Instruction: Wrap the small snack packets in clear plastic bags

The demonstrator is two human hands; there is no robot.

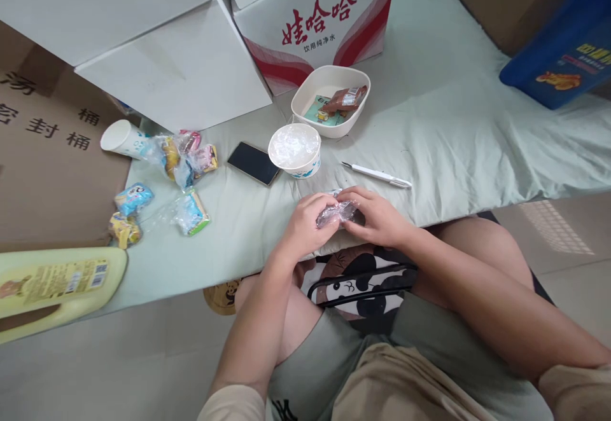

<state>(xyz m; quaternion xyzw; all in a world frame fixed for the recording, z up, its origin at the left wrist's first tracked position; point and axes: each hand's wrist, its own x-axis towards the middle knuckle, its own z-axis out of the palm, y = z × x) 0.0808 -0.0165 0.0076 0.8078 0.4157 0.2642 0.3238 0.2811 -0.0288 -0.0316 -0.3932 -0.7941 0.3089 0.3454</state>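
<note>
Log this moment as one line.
left hand: grip on wrapper | right hand: grip on wrapper | near: cup, phone, pen

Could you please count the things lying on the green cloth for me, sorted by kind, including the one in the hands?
Paper cups: 2, one upright, one on its side
Bowls: 1
Phones: 1
White pens: 1
Wrapped snacks loose on the cloth: about 6, some overlap
Wrapped snack held between left hand and right hand: 1
Total: about 12
</note>
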